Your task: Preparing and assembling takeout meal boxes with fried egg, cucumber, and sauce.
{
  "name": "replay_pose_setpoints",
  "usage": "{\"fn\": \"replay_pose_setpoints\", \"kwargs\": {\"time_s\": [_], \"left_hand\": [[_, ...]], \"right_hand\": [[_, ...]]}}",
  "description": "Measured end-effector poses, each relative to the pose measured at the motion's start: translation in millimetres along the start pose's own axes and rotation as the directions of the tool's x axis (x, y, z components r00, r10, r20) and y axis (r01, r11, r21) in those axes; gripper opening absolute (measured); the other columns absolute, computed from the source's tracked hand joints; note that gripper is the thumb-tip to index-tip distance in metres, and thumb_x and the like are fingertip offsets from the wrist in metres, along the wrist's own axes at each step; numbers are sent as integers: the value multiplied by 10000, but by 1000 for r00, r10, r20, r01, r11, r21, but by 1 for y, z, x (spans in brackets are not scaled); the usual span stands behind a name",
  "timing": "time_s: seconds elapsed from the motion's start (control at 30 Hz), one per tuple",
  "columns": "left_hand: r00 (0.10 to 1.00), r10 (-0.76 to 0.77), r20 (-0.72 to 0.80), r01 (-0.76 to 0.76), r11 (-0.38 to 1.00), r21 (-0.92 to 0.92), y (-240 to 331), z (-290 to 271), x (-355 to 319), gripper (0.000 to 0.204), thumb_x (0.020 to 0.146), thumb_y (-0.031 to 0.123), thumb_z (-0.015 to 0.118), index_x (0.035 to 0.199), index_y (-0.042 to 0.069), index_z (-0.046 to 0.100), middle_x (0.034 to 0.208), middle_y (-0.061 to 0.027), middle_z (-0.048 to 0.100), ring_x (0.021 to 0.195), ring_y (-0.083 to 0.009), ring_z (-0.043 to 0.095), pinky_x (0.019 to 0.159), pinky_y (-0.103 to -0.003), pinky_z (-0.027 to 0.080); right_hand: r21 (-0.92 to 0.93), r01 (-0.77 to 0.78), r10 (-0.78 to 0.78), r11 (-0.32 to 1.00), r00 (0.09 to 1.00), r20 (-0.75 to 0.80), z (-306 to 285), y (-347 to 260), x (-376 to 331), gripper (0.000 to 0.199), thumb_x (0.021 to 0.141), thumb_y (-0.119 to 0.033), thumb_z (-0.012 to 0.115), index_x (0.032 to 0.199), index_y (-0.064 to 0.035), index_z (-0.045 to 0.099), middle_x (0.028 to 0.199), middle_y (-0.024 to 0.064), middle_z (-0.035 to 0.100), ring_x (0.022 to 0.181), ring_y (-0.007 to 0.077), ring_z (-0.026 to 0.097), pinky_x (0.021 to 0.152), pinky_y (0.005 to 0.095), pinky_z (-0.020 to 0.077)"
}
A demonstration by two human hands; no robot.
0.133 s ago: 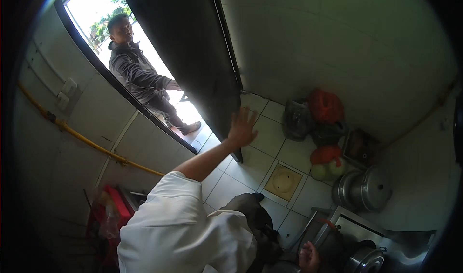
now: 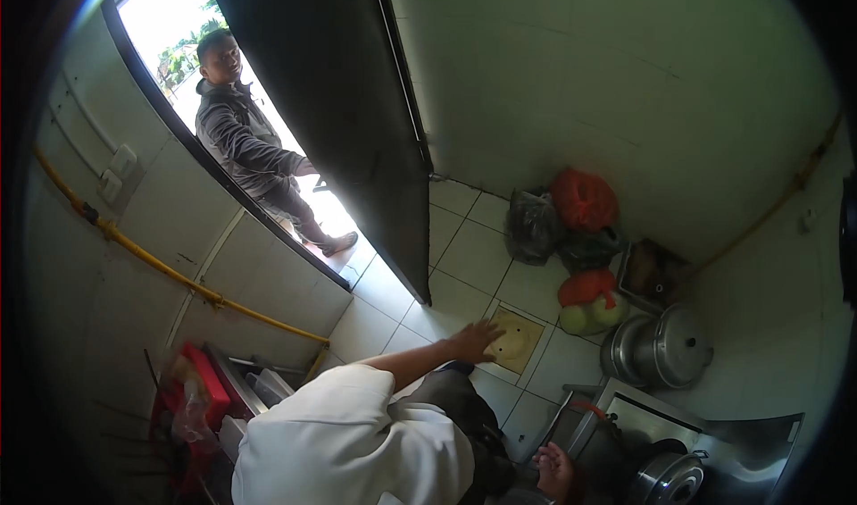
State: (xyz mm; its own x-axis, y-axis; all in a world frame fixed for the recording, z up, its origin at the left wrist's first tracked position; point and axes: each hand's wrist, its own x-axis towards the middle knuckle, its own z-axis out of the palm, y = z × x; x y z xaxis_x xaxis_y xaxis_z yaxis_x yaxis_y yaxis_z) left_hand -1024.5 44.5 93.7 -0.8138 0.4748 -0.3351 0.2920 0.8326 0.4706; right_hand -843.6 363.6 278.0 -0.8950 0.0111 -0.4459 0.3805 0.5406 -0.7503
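My left hand [image 2: 476, 341] is held out in front of me with its fingers spread, and nothing is in it. Beneath it in the view are the tiled floor and a square yellowish drain cover [image 2: 516, 341]. Low in the view, my right hand [image 2: 553, 466] has loosely curled fingers with no object visible in them. It is nearest to a metal-edged counter or stove [image 2: 616, 407] bearing a lidded pot [image 2: 669, 480]. A dark door [image 2: 330, 103] stands ajar beyond my left hand, apart from it.
In the doorway a person [image 2: 241, 139] reaches a hand to the door. Along the right wall are plastic bags [image 2: 585, 200], a brown box [image 2: 650, 275] and large metal pots [image 2: 680, 349]. A yellow pipe [image 2: 161, 259] follows the left wall, above a red crate [image 2: 207, 384].
My left hand has come away from the door's edge, down and to the right, toward the drain cover. The whole view has shifted slightly. The person still reaches to the door.
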Motion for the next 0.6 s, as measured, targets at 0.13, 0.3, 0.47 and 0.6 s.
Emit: {"fn": "replay_pose_setpoints", "kwargs": {"time_s": [0.13,0.3,0.47,0.6], "left_hand": [[887,-73,456,245,912,-330,-29,178,-34,842,794,581,597,1365,0,387,1373,-255,408,1283,-370,389,1057,-437,323],[884,-388,262,446,869,-215,-126,148,-62,636,840,530,587,1260,57,524,1248,-203,549,1149,-369,514,994,-421,388],[944,-323,-74,288,910,-298,-326,31,-113,391,894,291,573,1185,31,594,1154,-147,605,1077,-254,531,920,-375,430],[865,-63,498,62,998,18,-319,-2,-82,537,802,279,671,1203,-45,522,1215,-231,551,1131,-311,526,907,-404,451]], "right_hand": [[355,-91,14,931,977,213,83,203,43,390,945,-147,512,1281,38,440,1100,136,610,931,180,615,817,291,486],[184,-38,-6,982,972,237,138,251,40,429,922,-304,575,1217,6,559,1193,139,602,1115,209,552,957,320,411],[461,-66,-43,885,974,221,241,324,48,403,967,-319,475,1201,-9,580,1197,126,612,1107,225,568,967,337,419],[369,-228,210,901,974,90,197,261,8,406,933,-331,524,1166,-9,604,1147,155,632,1075,266,591,959,348,426]]}}
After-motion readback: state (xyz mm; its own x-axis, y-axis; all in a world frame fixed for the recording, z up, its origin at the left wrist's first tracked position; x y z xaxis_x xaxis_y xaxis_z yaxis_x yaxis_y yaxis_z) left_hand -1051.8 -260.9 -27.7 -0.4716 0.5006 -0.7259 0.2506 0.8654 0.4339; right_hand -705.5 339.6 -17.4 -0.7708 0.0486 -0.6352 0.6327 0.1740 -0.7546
